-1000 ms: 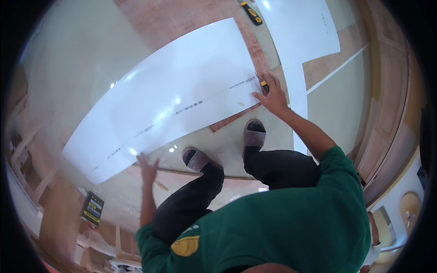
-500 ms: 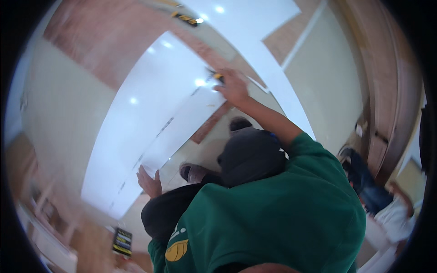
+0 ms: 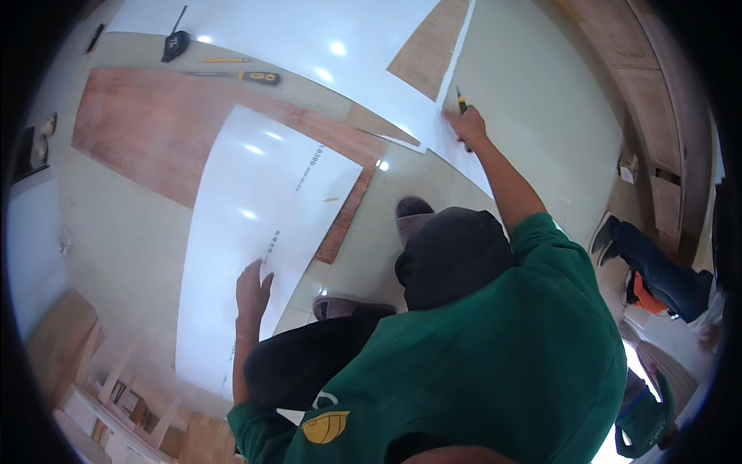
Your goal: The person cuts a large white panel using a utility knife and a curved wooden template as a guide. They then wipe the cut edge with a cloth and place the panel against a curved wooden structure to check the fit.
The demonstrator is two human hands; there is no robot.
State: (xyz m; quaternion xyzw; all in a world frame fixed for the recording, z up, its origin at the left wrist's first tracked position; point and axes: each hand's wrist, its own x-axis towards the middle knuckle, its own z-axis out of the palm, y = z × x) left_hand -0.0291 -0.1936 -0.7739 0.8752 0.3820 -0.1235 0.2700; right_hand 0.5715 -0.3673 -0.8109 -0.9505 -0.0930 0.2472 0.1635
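Note:
A white sheet [image 3: 239, 193] with a printed line lies over a reddish-brown board [image 3: 131, 116] on the floor. My left hand [image 3: 253, 292] rests on this sheet near its edge, fingers stretched out and holding nothing. Away to the right, my right hand [image 3: 468, 127] is closed round a black and yellow utility knife [image 3: 463, 103], its tip pointing up. That hand is at the edge of a second, larger white sheet [image 3: 294, 42]. A thin offcut strip [image 3: 403, 143] lies beside that sheet.
At the far left lie a tape measure [image 3: 176, 46], a yellow pencil [image 3: 226, 60] and a screwdriver-like tool [image 3: 259, 78] with a black and yellow handle. Wooden cabinetry [image 3: 649, 100] lines the right side. Another person's legs [image 3: 657, 259] are at the right, and wooden framing [image 3: 112, 371] stands at lower left.
My right hand has carried the utility knife off the printed sheet, rightward to the larger sheet. My left hand stays by the printed sheet. The view has shifted, bringing the tape measure and pencil into sight.

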